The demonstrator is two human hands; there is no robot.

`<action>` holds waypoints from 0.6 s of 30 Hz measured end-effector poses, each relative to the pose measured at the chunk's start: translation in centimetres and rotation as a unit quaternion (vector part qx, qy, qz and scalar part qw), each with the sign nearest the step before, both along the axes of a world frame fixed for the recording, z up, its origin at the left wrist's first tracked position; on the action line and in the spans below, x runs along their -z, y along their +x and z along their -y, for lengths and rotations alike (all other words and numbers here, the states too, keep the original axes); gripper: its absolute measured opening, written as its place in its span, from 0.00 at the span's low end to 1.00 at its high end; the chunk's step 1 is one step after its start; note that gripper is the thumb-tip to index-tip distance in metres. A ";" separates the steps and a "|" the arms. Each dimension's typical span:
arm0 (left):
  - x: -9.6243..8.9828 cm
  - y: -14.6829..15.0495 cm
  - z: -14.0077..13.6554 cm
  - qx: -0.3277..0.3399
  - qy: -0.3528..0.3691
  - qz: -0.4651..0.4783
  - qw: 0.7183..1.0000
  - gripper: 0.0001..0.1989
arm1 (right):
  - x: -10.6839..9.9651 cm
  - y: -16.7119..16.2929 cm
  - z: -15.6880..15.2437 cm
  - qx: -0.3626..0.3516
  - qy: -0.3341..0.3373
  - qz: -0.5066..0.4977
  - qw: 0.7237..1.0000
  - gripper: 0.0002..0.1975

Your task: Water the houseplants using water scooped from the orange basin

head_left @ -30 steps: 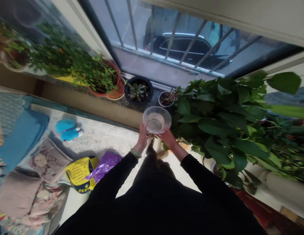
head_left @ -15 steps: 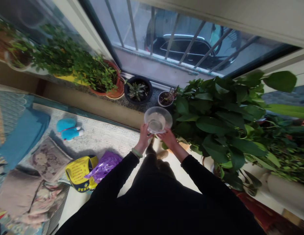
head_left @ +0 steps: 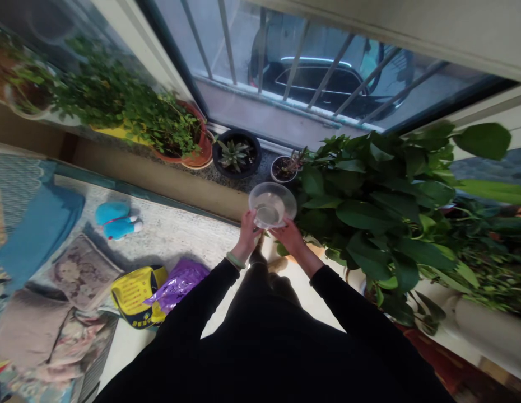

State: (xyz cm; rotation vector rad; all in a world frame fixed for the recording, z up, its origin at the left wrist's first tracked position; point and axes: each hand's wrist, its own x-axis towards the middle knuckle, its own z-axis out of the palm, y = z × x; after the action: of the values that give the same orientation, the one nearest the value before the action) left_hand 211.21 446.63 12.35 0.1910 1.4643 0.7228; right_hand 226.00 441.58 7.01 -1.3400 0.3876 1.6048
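A round clear plastic bowl [head_left: 269,202] is held out in front of me, near the sill's edge. My left hand [head_left: 246,232] grips its near left rim, and a pale bangle circles that wrist. On the near right side my right hand [head_left: 289,234] is closed on the same bowl. Whether there is liquid in it I cannot tell. Just beyond the bowl stand a small white pot [head_left: 282,169] with a thin plant and a black pot [head_left: 243,172] holding a succulent. Large green leaves [head_left: 361,207] hang close to my right hand.
Terracotta pots [head_left: 197,151] of leafy plants line the windowsill [head_left: 201,178] at the left. A blue plush toy [head_left: 115,220], a yellow bag [head_left: 136,294], a purple plastic bag [head_left: 180,282] and cushions [head_left: 82,271] lie at left. Behind the window, metal bars [head_left: 296,59] stand before a parked car.
The bowl and both hands have shifted very slightly to the right. My grip on the bowl looks the same.
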 end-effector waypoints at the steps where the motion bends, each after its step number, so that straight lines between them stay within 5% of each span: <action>1: 0.0 0.0 0.0 0.000 0.000 -0.001 1.000 0.16 | -0.1 0.0 -0.1 -0.001 -0.002 -0.002 1.000 0.11; 18: 1.4 1.4 -4.0 0.053 0.002 0.009 0.999 0.28 | -1.1 1.1 -4.5 0.028 -0.096 -0.007 0.995 0.15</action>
State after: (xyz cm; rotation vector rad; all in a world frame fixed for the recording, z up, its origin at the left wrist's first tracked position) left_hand 212.57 450.67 10.96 0.2623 1.4243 0.6386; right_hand 227.14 446.13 8.11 -1.4483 0.5963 1.5623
